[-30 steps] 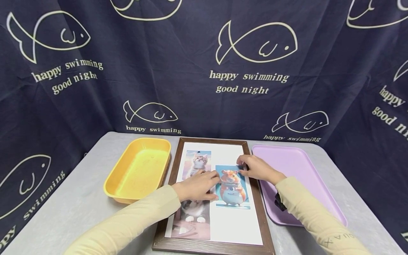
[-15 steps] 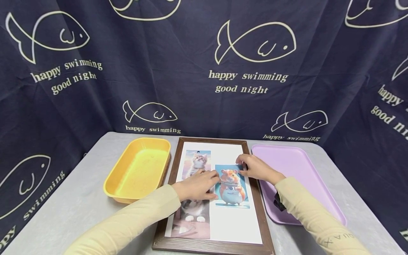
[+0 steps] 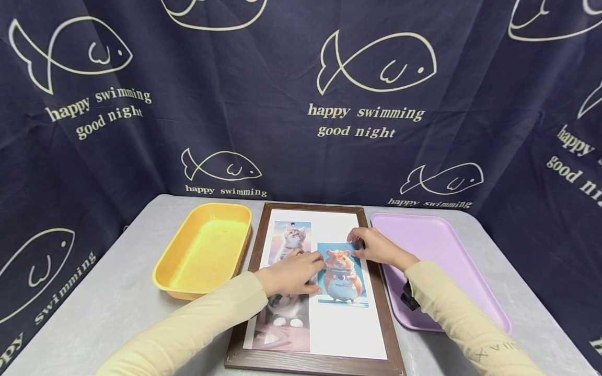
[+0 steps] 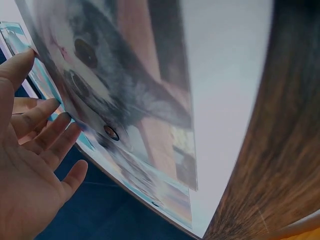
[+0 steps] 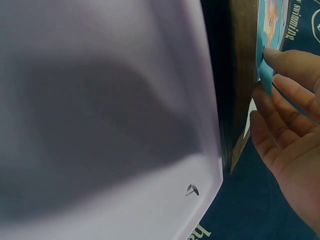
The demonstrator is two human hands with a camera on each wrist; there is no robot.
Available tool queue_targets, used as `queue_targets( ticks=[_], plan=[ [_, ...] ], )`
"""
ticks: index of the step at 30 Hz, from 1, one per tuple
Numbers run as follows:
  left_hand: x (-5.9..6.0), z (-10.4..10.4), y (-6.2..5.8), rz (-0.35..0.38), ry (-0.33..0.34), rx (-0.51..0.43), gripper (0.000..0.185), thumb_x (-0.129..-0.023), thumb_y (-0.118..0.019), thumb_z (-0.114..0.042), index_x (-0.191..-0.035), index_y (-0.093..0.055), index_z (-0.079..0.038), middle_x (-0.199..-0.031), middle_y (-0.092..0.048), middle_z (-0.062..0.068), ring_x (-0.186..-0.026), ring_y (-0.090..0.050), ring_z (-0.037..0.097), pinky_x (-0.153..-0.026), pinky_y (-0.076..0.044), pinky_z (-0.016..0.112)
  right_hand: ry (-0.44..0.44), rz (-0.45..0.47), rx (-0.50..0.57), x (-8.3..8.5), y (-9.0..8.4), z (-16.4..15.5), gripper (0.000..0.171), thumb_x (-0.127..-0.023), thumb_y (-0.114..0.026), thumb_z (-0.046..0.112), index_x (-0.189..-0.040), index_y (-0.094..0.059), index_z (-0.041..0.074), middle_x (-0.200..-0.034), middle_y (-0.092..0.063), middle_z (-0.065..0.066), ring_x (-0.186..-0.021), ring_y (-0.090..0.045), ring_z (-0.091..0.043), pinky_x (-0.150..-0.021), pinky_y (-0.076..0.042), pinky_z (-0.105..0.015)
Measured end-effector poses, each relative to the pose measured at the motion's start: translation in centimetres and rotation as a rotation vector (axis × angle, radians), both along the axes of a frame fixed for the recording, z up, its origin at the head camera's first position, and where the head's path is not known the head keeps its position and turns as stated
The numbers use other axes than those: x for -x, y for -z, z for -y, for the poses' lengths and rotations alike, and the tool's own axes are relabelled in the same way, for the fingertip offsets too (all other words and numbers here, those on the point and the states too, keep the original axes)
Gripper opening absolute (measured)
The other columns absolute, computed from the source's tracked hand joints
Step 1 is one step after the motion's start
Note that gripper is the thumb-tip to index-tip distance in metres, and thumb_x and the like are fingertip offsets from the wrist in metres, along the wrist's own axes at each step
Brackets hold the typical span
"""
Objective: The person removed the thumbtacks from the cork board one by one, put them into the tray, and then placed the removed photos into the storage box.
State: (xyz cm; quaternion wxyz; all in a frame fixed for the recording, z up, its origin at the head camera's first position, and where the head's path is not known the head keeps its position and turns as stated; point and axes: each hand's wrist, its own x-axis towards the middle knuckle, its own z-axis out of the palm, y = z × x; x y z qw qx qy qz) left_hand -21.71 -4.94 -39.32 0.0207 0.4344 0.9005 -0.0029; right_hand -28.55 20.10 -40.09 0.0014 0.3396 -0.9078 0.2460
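Note:
A hamster picture (image 3: 342, 277) lies on the white board (image 3: 350, 337) inside a brown wooden frame (image 3: 301, 361). My left hand (image 3: 293, 271) spans the cat pictures, its fingertips at the hamster picture's left edge. In the left wrist view, the left fingers (image 4: 40, 122) are slightly bent over that edge. With thumb and fingers, my right hand (image 3: 378, 248) holds the hamster picture's upper right corner. The upper cat picture (image 3: 295, 237) and lower cat picture (image 3: 282, 334) lie along the board's left side. A dark round pin (image 4: 111, 132) sits between them.
Left of the frame stands a yellow tray (image 3: 162, 282). A purple tray (image 3: 442, 245) lies to the right, with a thumbtack (image 5: 192, 190) in it. Behind the grey table (image 3: 122, 271) hangs a dark blue curtain (image 3: 291, 172) with fish drawings.

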Motion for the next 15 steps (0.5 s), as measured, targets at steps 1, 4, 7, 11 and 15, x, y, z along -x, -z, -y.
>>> queue_targets(
  ticks=[1, 4, 7, 11, 15],
  plan=[
    [0.0, -0.02, -0.02, -0.001, -0.003, 0.005, 0.051, -0.086, -0.056, -0.048, -0.125, -0.051, -0.015, -0.125, -0.049, -0.001, -0.109, -0.051, 0.012, -0.097, -0.036, 0.036, 0.0, 0.001, 0.001, 0.04, 0.03, 0.0, 0.023, -0.072, -0.071, 0.002, -0.093, -0.061, 0.001, -0.08, -0.062, -0.006, -0.07, -0.057, -0.017, -0.064, -0.048, -0.027],
    [0.02, -0.07, 0.02, -0.011, -0.008, 0.015, 0.051, -0.086, -0.056, -0.048, -0.126, -0.051, -0.016, -0.126, -0.049, -0.001, -0.109, -0.052, 0.012, -0.096, -0.036, 0.036, 0.001, 0.006, -0.001, 0.13, 0.06, 0.03, 0.023, -0.072, -0.071, 0.001, -0.092, -0.061, 0.0, -0.081, -0.062, -0.007, -0.07, -0.057, -0.018, -0.063, -0.047, -0.027],
    [0.01, -0.11, 0.04, -0.022, -0.014, 0.025, 0.051, -0.085, -0.056, -0.048, -0.126, -0.051, -0.017, -0.126, -0.049, -0.001, -0.109, -0.052, 0.013, -0.096, -0.037, 0.035, 0.003, 0.009, -0.001, 0.21, 0.07, 0.07, 0.023, -0.071, -0.071, 0.0, -0.092, -0.061, 0.0, -0.08, -0.062, -0.007, -0.07, -0.057, -0.018, -0.063, -0.047, -0.026],
    [-0.08, -0.11, -0.08, -0.041, -0.02, 0.041, 0.052, -0.085, -0.056, -0.049, -0.127, -0.05, -0.018, -0.127, -0.049, -0.001, -0.111, -0.051, 0.014, -0.097, -0.037, 0.036, 0.005, 0.025, -0.003, 0.25, 0.02, 0.07, 0.023, -0.072, -0.071, 0.0, -0.093, -0.061, 0.0, -0.081, -0.062, -0.008, -0.072, -0.058, -0.019, -0.064, -0.048, -0.029],
    [-0.18, -0.01, -0.54, -0.053, -0.027, 0.053, 0.054, -0.086, -0.055, -0.048, -0.13, -0.047, -0.017, -0.128, -0.048, 0.0, -0.115, -0.049, 0.017, -0.101, -0.036, 0.038, -0.002, 0.032, -0.001, 0.3, 0.04, -0.04, 0.024, -0.072, -0.071, -0.001, -0.093, -0.06, 0.0, -0.082, -0.062, -0.008, -0.073, -0.058, -0.019, -0.064, -0.048, -0.03]
  ],
)
